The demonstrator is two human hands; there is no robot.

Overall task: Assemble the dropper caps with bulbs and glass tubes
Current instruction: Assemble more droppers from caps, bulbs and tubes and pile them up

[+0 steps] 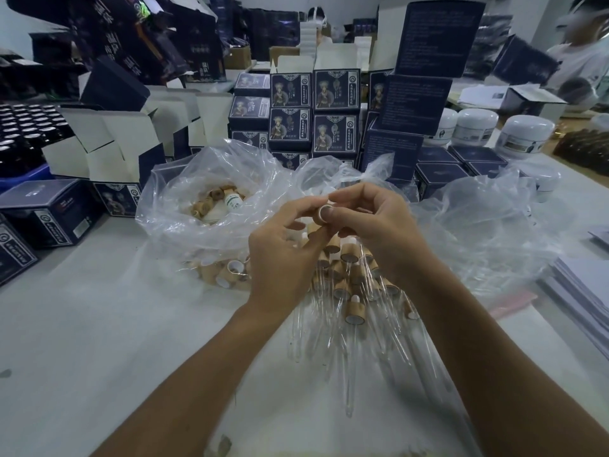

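My left hand (283, 249) and my right hand (379, 225) meet above the table, fingertips pinching a small white rubber bulb (322, 213) between them. Whether a wooden cap sits under the bulb is hidden by my fingers. Right below my hands lies a pile of assembled droppers (352, 285): bamboo-coloured caps with white bulbs and clear glass tubes pointing toward me. A clear plastic bag (211, 192) at the left holds loose wooden caps, and more caps (227, 272) lie by its near side.
Stacks of dark blue printed boxes (316, 110) and open white-lined cartons (108, 140) crowd the back of the white table (99, 341). White jars (524, 133) stand at the back right, crumpled plastic (487, 219) and stacked sheets (583, 291) at the right. Other people sit behind.
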